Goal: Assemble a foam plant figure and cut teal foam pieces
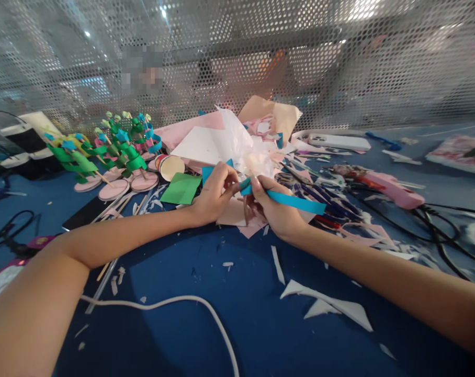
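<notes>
A blue paper strip [296, 201] runs between my two hands, and its long free end sticks out to the right. My right hand [279, 212] is closed around it, thumb on top. My left hand [216, 196] pinches at the strip's curled left end, its fingertips close to those of the right. Behind my left hand another piece of blue paper [206, 173] shows in part. A green paper square [181, 188] lies just left of that hand. Pink paper [250, 229] lies beneath both hands.
Paper tree-like models [123, 152] on round pink bases stand at the left. A pink glue gun [394, 189] with black cables lies at the right. White scraps [327, 301] and a white cable [182, 298] lie in front. Perforated metal mesh [222, 57] rises behind.
</notes>
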Tool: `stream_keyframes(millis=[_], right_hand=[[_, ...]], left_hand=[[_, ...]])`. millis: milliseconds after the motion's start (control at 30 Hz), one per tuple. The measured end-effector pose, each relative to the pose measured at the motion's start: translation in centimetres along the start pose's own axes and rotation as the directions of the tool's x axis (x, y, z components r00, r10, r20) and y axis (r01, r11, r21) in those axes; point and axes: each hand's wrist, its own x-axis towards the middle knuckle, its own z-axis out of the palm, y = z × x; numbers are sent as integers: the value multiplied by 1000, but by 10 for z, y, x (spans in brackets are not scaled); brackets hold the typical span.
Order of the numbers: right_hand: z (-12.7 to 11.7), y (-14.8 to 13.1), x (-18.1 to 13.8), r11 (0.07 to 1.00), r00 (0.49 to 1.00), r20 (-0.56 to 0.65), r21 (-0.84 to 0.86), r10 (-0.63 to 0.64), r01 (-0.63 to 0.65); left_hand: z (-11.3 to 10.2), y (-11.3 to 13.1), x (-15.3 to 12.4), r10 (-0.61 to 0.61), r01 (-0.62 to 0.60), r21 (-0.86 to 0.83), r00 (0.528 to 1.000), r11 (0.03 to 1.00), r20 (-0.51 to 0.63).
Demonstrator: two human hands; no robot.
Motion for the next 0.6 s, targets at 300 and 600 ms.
stream_keyframes(millis=[300,600], right_hand=[[0,4,1,1000,999,-50,23,5,-4],[-4,3,3,989,992,-77,-110,-104,96]], left_hand=[[-4,7,-2,161,-174,103,979,979,126],[-3,0,1,40,-40,-8,996,999,77]])
